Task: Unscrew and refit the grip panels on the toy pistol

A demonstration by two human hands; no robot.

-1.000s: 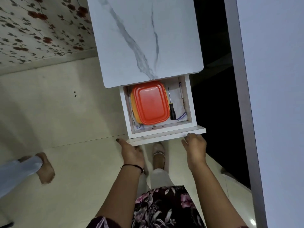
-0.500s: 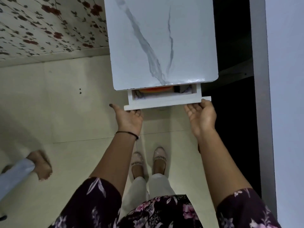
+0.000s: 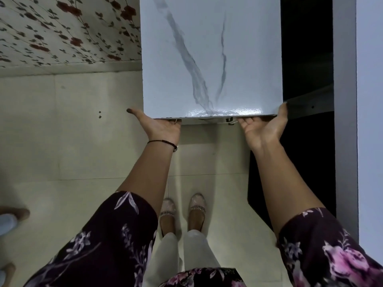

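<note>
Hands of a person standing at a small white table, seen from above. The tabletop (image 3: 207, 48) has a marble pattern with grey veins and fills the far centre of the view. Both palms are turned up against its near edge.

The left hand (image 3: 160, 129) is at the near left corner. Its palm is flat and its thumb spread wide to the left. Its fingers reach under the edge, mostly hidden, and it holds nothing. A thin black bracelet (image 3: 163, 142) circles that wrist.

The right hand (image 3: 262, 131) is at the near right corner. Its fingers (image 3: 245, 121) lie straight and relaxed just below the edge, its thumb rests up against the corner, and it grasps nothing. A thin strip of white drawer front (image 3: 207, 120) shows under the tabletop between the two hands.

Where the toy pistol is cannot be told from this view.

Dark floral sleeves (image 3: 103, 245) cover the upper arms. Pale beaded shoes (image 3: 196, 212) stand on a cream tiled floor (image 3: 72, 131). Flowered wallpaper (image 3: 62, 27) is at the far left, and a tall white panel (image 3: 369, 121) is on the right. Another person's foot (image 3: 14, 214) shows at the left edge.
</note>
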